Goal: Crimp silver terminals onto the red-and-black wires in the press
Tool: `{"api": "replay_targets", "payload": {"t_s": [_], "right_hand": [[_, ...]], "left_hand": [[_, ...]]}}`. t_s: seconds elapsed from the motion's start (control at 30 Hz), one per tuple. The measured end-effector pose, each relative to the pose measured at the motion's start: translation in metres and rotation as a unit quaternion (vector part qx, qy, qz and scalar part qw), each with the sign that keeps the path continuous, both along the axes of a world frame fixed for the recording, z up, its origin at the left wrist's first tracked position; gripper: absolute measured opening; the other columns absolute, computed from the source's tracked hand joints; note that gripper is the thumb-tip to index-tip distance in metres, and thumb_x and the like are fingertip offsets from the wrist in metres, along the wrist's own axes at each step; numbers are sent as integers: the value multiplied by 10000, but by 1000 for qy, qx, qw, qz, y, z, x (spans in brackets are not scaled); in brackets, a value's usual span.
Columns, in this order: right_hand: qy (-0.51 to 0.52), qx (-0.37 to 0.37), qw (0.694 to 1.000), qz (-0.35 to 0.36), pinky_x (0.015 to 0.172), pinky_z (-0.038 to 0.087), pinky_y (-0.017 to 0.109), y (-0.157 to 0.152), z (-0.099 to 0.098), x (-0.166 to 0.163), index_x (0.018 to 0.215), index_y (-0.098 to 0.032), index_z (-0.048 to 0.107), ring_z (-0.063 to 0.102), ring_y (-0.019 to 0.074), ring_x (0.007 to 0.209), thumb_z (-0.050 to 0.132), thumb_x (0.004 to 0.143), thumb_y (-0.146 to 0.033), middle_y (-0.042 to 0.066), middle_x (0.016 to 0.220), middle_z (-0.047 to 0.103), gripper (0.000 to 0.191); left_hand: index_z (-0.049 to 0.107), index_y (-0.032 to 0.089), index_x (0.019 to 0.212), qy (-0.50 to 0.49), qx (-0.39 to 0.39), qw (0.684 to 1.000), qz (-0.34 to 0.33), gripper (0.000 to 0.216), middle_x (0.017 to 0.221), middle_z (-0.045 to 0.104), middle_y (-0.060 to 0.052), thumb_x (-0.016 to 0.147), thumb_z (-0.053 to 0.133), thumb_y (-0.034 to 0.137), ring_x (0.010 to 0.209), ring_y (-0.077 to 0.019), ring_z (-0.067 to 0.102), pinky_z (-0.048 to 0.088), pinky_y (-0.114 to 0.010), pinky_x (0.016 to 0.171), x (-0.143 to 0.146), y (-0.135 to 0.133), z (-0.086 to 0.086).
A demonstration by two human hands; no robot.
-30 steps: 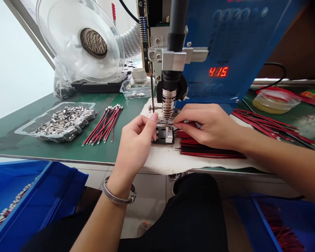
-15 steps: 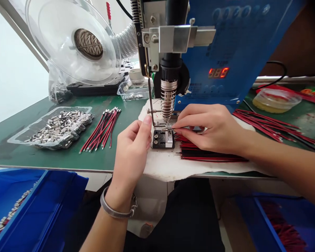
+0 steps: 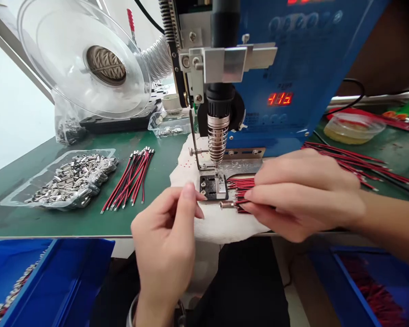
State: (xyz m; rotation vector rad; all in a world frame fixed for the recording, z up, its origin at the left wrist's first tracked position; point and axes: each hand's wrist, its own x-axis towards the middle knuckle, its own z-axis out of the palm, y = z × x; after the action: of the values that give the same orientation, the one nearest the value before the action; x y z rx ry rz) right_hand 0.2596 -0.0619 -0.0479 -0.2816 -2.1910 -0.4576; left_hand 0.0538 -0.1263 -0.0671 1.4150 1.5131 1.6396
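My right hand (image 3: 303, 195) pinches a thin wire lead (image 3: 240, 204) with a small silvery metal cylinder (image 3: 226, 205) on its end, pointing left in front of the fixture. My left hand (image 3: 172, 227) is curled, thumb against the fingers, just left of that cylinder and apart from it; whatever it may hold is hidden. Behind the hands stands a small black fixture (image 3: 208, 187) with a light metal block (image 3: 220, 186). Above it hangs the spring-wrapped tip (image 3: 218, 141) of a soldering machine. Red and black wires (image 3: 240, 183) lie right of the fixture, partly covered by my right hand.
A clear tray (image 3: 17, 198) of metal cylinders and a bundle of tipped red-black wires (image 3: 131, 177) lie on the left. The blue machine housing (image 3: 259, 131) stands behind. More wires (image 3: 347, 159) and a round container (image 3: 354, 129) are at right. Blue bins (image 3: 71, 272) sit below the table edge.
My right hand has drawn the wire and its metal cylinder from the fixture toward me. My left hand has moved down and nearer. The view has shifted slightly, and the machine's red display reads differently.
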Motion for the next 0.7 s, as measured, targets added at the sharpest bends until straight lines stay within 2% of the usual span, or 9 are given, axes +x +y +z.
{"api": "replay_targets", "payload": {"t_s": [0.07, 0.13, 0.2, 0.3, 0.37, 0.43, 0.53, 0.6, 0.7], "right_hand": [[2, 2, 999, 49, 540, 500, 336, -3, 0, -1, 880, -230, 621, 597, 149, 602, 658, 971, -170, -8, 700, 639, 115], [-6, 3, 996, 92, 514, 469, 354, -4, -1, -2, 812, -231, 600, 557, 156, 586, 650, 952, -150, -15, 647, 592, 169], [-16, 8, 994, 112, 463, 377, 371, -6, -1, -3, 699, -253, 529, 476, 154, 544, 617, 944, -142, -28, 594, 518, 283], [20, -16, 993, 119, 465, 343, 372, -8, -2, -5, 693, -258, 487, 434, 139, 512, 586, 965, -151, -41, 608, 479, 308], [26, -64, 991, 112, 503, 402, 353, -8, -1, -5, 798, -259, 523, 477, 131, 519, 568, 1009, -179, -49, 644, 503, 230], [-10, -113, 988, 106, 524, 415, 335, -8, 2, -4, 885, -259, 547, 502, 130, 543, 529, 1068, -234, -43, 677, 540, 186], [-39, -173, 975, 135, 579, 445, 308, -1, 7, 1, 988, -244, 586, 583, 133, 618, 455, 1106, -253, -21, 737, 607, 177], [-33, -198, 973, 112, 595, 427, 298, 8, 10, 6, 979, -238, 577, 569, 125, 620, 488, 1071, -188, -15, 769, 625, 138], [-166, -189, 966, 61, 555, 332, 303, 27, 12, 16, 865, -236, 553, 487, 121, 571, 517, 973, -121, -36, 681, 572, 162]], "left_hand": [[821, 234, 826, 33, 23, 999, -28, 121, 581, 614, 31, 914, 739, 225, 487, -112, 461, 353, -236, 449, 8, -12, -1], [837, 237, 869, 54, 54, 991, -111, 128, 668, 703, 19, 872, 746, 148, 531, -124, 554, 474, -224, 517, 18, -18, -3], [779, 212, 725, 50, 81, 975, -198, 209, 674, 712, 11, 878, 706, 89, 569, -123, 602, 543, -216, 599, 26, -20, -6], [644, 182, 585, 32, 58, 966, -249, 320, 571, 631, 24, 885, 691, 81, 515, -98, 548, 481, -183, 511, 35, -19, -11], [627, 174, 583, 32, 39, 971, -233, 309, 517, 572, 37, 871, 707, 98, 462, -80, 474, 406, -178, 442, 39, -20, -12], [650, 176, 588, 14, 43, 976, -212, 306, 497, 568, 42, 880, 728, 126, 455, -79, 485, 416, -172, 446, 40, -21, -12], [795, 225, 740, -23, 33, 986, -161, 181, 654, 738, 28, 916, 760, 202, 561, -113, 645, 524, -184, 542, 33, -24, -9], [847, 281, 846, -10, 4, 996, -91, 121, 798, 812, 28, 934, 768, 253, 624, -130, 692, 558, -212, 594, 18, -23, -8], [831, 318, 802, 64, 3, 998, 26, 129, 857, 822, 42, 912, 817, 382, 728, -163, 717, 563, -255, 684, -23, -14, -6]]}}
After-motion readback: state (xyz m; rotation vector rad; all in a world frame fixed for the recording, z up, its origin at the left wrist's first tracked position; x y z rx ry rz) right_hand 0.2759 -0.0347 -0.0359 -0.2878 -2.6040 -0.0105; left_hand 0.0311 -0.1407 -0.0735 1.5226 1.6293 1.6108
